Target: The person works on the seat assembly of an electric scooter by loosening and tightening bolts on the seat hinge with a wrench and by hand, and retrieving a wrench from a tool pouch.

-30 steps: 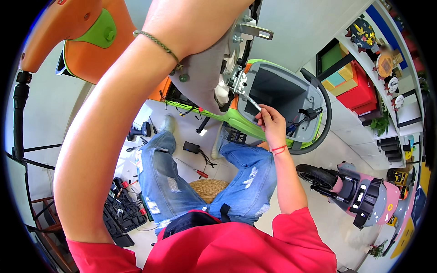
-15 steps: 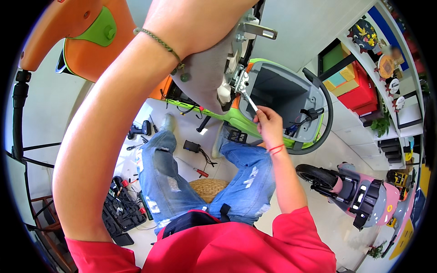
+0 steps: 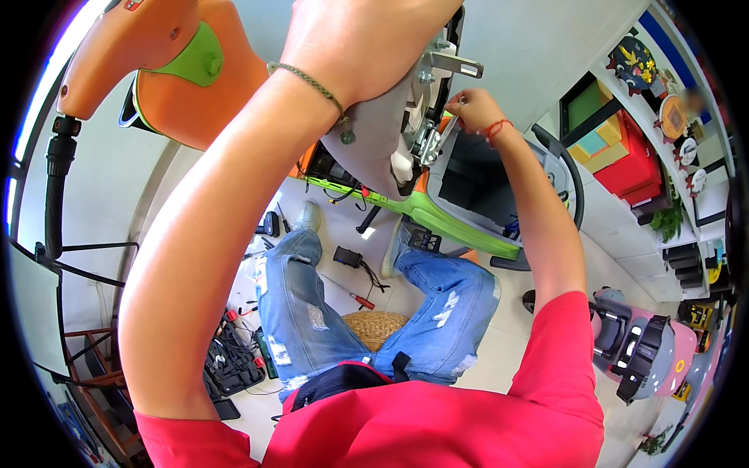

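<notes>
My right hand (image 3: 473, 110) is closed around the handle of a silver wrench (image 3: 447, 134). The wrench's far end meets a bolted metal hinge bracket (image 3: 428, 146) at the edge of a grey, seat-like part (image 3: 373, 144). My left hand (image 3: 363, 51) lies over the upper side of that grey part; its fingers run out of the picture, so their grip is hidden. Below the bracket is an orange and green scooter body (image 3: 437, 222) with a dark storage compartment (image 3: 477, 183).
An open black tool case (image 3: 234, 363) lies on the floor to the left. Between my legs are a red-handled screwdriver (image 3: 360, 300), a black box with cables (image 3: 349, 256) and a woven stool (image 3: 374, 329). A pink scooter (image 3: 651, 355) stands at right, below shelves (image 3: 663, 164).
My right hand has swung the wrench handle upward and away from me, from below the bracket to above it. The whole view has shifted slightly; my left hand stays on the grey part.
</notes>
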The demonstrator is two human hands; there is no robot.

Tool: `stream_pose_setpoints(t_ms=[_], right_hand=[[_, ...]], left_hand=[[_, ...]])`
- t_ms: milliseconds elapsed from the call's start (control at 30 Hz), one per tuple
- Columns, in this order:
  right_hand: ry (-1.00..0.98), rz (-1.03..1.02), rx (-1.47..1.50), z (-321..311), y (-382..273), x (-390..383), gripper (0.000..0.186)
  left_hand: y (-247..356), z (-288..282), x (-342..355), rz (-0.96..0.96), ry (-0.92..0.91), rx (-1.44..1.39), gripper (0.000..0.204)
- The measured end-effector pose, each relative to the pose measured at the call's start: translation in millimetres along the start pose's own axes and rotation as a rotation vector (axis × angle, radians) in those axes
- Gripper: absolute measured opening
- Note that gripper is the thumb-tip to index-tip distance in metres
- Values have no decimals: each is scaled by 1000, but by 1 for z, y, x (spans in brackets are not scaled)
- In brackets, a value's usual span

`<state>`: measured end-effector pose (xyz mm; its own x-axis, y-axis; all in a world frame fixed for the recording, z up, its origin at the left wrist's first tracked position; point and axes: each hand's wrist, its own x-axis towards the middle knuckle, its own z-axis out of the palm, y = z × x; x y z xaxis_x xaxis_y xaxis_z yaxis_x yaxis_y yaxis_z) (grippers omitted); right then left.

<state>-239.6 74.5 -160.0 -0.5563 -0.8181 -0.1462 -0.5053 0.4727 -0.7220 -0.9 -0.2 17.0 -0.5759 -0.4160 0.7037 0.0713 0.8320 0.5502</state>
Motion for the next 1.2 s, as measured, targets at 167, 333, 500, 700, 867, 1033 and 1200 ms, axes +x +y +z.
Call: stream_pose_setpoints(t_ms=[167, 333, 500, 700, 867, 1033, 1200], right_hand=[[298, -324, 85, -8, -39, -51, 25], [116, -11, 593, 11, 29, -120, 25], [281, 109, 925, 68, 67, -164, 27], [303, 182, 1076, 100, 74, -163, 29], [318, 199, 1125, 104, 73, -166, 29], [308, 205, 1169, 106, 71, -167, 29], [302, 205, 1181, 105, 74, -168, 30]], left_hand=[[1, -8, -3, 15, 17, 37, 35], [-1, -2, -1, -19, 23, 38, 35], [1, -4, -1, -1, 34, 41, 34], [-4, -3, -2, 13, 35, -5, 34], [2, -3, -2, -22, 14, 58, 34], [-3, -4, -3, 7, 15, 9, 35], [-4, -4, -3, 21, 10, 12, 37]])
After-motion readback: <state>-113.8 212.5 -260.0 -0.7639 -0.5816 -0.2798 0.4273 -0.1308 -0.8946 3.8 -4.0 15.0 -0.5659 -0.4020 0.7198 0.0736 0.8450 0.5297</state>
